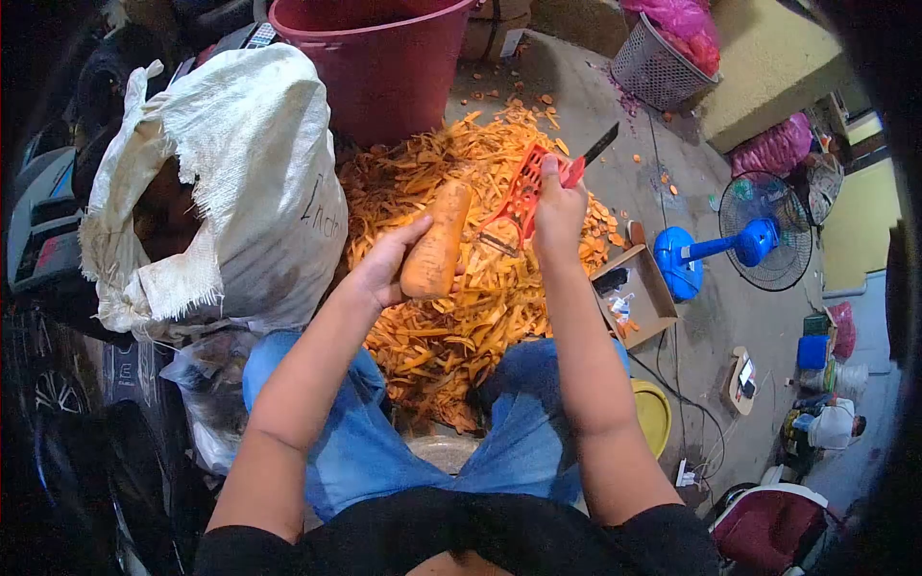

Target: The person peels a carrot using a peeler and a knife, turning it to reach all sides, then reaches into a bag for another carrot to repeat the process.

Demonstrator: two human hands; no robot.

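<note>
My left hand [389, 264] is wrapped round a thick orange carrot [437, 240], which is tilted with its upper end leaning right. My right hand [560, 216] grips a red plastic peeler [521, 197] with a holed body, its blade end pointing down beside the carrot. A dark knife-like blade [602, 143] juts up and right from the same fist. Peeler and carrot are a small gap apart. Below both hands spreads a large heap of orange peelings [451, 331], reaching to my knees.
A white woven sack [254, 144] with a torn opening stands left, and a big red tub [375, 72] behind the heap. Right are a cardboard box [648, 293], a blue fan [680, 264] and cables. A basket [663, 72] stands far back. Another person [831, 422] is far right.
</note>
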